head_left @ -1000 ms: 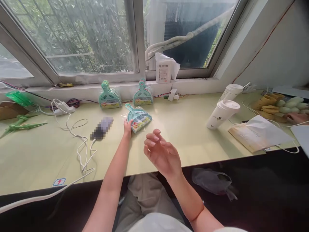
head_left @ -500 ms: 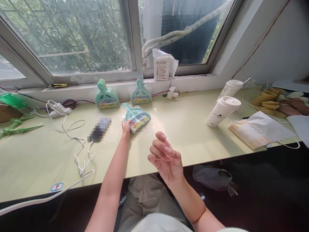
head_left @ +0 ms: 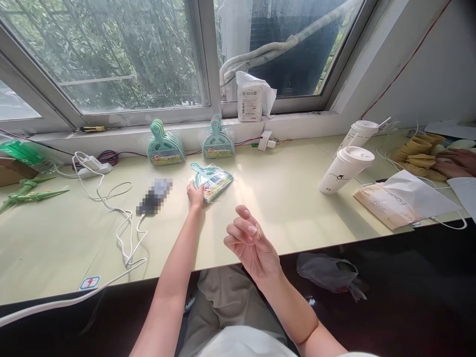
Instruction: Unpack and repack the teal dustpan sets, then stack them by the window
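A teal dustpan-and-brush set [head_left: 218, 184] in clear plastic wrap, with a colourful label, lies tilted on the table. My left hand [head_left: 195, 193] is closed on its left edge, thumb on top; the fingers underneath are partly hidden. Nearer to me, my right hand [head_left: 253, 243] is raised above the table's front edge, palm turned up and fingers curled in towards the thumb. Nothing shows in it. Behind the held set, two more stacks of wrapped dustpan sets, a left stack [head_left: 165, 146] and a right stack [head_left: 218, 141], lean upright by the window sill.
A phone [head_left: 154, 197] with a white cable lies left, near a power strip [head_left: 94, 168]. White lidded cups [head_left: 345, 171] and a tissue pack [head_left: 386, 206] stand right. Another person's hand [head_left: 457, 161] rests by yellowish objects [head_left: 418, 151] at far right. A wrapped box [head_left: 251, 101] sits on the sill.
The held dustpan set has tipped slightly lower, and my left hand has shifted its hold a little. My right hand has moved slightly left. The view has shifted a little.
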A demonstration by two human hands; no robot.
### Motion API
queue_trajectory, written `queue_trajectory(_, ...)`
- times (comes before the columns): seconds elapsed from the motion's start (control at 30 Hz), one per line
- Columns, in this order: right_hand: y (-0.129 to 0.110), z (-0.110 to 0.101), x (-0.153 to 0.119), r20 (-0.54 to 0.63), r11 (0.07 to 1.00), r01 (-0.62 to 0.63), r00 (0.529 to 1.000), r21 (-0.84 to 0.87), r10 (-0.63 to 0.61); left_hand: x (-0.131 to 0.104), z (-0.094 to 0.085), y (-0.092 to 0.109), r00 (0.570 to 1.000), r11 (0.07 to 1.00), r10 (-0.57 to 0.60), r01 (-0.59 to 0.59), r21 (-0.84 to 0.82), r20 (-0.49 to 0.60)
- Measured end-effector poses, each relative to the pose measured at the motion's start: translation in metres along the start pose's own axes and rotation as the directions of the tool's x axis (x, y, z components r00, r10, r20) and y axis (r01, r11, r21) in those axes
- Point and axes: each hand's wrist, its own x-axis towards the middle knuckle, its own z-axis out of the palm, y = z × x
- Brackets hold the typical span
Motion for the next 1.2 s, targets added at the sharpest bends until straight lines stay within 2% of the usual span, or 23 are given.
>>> queue_trajectory(0.07, 0.001, -0.003, 0.000, -0.017, 1.000, 0.014, 1.000, -0.011, -0.014, -0.006, -0.001, 0.009, 0.994, 0.994, 0.054, -0.045, 0.102, -0.092)
queue_trajectory(0.13, 0.001, -0.006, -0.001, -0.035, 0.999, 0.023, 0.999, -0.033, -0.024, -0.018, -0.002, 0.026, 0.970, 0.977, 0.178, -0.154, 0.148, -0.166)
queue_trajectory(0.2, 0.000, -0.009, -0.002, -0.055, 0.997, 0.027, 0.998, -0.076, -0.032, -0.037, -0.007, 0.053, 0.928, 0.935, 0.347, -0.330, 0.130, -0.139)
queue_trajectory(0.23, -0.002, -0.010, -0.003, -0.071, 0.993, 0.031, 0.997, -0.111, -0.039, -0.049, -0.011, 0.070, 0.907, 0.908, 0.417, -0.411, 0.083, -0.060)
queue_trajectory(0.27, -0.004, -0.012, -0.004, -0.090, 0.987, 0.039, 0.995, -0.156, -0.053, -0.064, -0.017, 0.087, 0.885, 0.886, 0.462, -0.463, 0.013, 0.062)
queue_trajectory(0.3, -0.006, -0.013, -0.005, -0.110, 0.977, 0.052, 0.991, -0.208, -0.076, -0.079, -0.025, 0.103, 0.844, 0.871, 0.489, -0.489, -0.058, 0.221)
queue_trajectory(0.33, -0.008, -0.015, -0.005, -0.126, 0.961, 0.072, 0.986, -0.265, -0.108, -0.095, -0.034, 0.118, 0.779, 0.860, 0.499, -0.498, -0.111, 0.379)
queue_trajectory(0.37, -0.010, -0.017, -0.005, -0.135, 0.940, 0.097, 0.980, -0.327, -0.148, -0.109, -0.045, 0.131, 0.697, 0.850, 0.505, -0.504, -0.152, 0.510)
queue_trajectory(0.4, -0.012, -0.019, -0.005, -0.134, 0.912, 0.123, 0.973, -0.392, -0.189, -0.122, -0.056, 0.142, 0.618, 0.837, 0.511, -0.517, -0.182, 0.597)
queue_trajectory(0.43, -0.014, -0.021, -0.004, -0.124, 0.878, 0.148, 0.966, -0.456, -0.228, -0.133, -0.066, 0.150, 0.557, 0.816, 0.528, -0.543, -0.200, 0.641)
queue_trajectory(0.47, -0.015, -0.023, -0.003, -0.112, 0.841, 0.170, 0.959, -0.514, -0.262, -0.141, -0.076, 0.157, 0.515, 0.793, 0.550, -0.570, -0.217, 0.658)
queue_trajectory(0.5, -0.015, -0.026, -0.002, -0.098, 0.805, 0.182, 0.954, -0.564, -0.284, -0.146, -0.083, 0.161, 0.495, 0.776, 0.563, -0.592, -0.217, 0.662)
queue_trajectory(0.6, -0.012, -0.034, 0.001, -0.065, 0.731, 0.192, 0.949, -0.655, -0.308, -0.151, -0.093, 0.166, 0.486, 0.737, 0.582, -0.654, -0.170, 0.651)
queue_trajectory(0.73, -0.006, -0.044, 0.004, -0.034, 0.661, 0.200, 0.946, -0.723, -0.323, -0.150, -0.091, 0.160, 0.479, 0.709, 0.593, -0.692, -0.137, 0.648)
queue_trajectory(0.83, -0.004, -0.049, 0.003, 0.009, 0.594, 0.183, 0.959, -0.783, -0.284, -0.152, -0.094, 0.154, 0.500, 0.729, 0.567, -0.674, -0.117, 0.654)
queue_trajectory(0.97, 0.004, -0.058, -0.007, 0.093, 0.474, 0.185, 0.973, -0.861, -0.211, -0.157, -0.107, 0.145, 0.534, 0.774, 0.491, -0.629, -0.065, 0.688)
queue_trajectory(1.1, 0.022, -0.071, -0.031, 0.139, 0.351, 0.168, 0.985, -0.921, -0.107, -0.174, -0.125, 0.120, 0.562, 0.790, 0.435, -0.613, 0.001, 0.703)
queue_trajectory(1.17, 0.030, -0.075, -0.044, 0.151, 0.368, 0.147, 0.988, -0.918, -0.018, -0.188, -0.136, 0.096, 0.611, 0.800, 0.407, -0.597, 0.057, 0.679)
queue_trajectory(1.2, 0.032, -0.075, -0.050, 0.162, 0.398, 0.129, 0.986, -0.908, 0.049, -0.195, -0.144, 0.082, 0.656, 0.815, 0.383, -0.572, 0.097, 0.650)
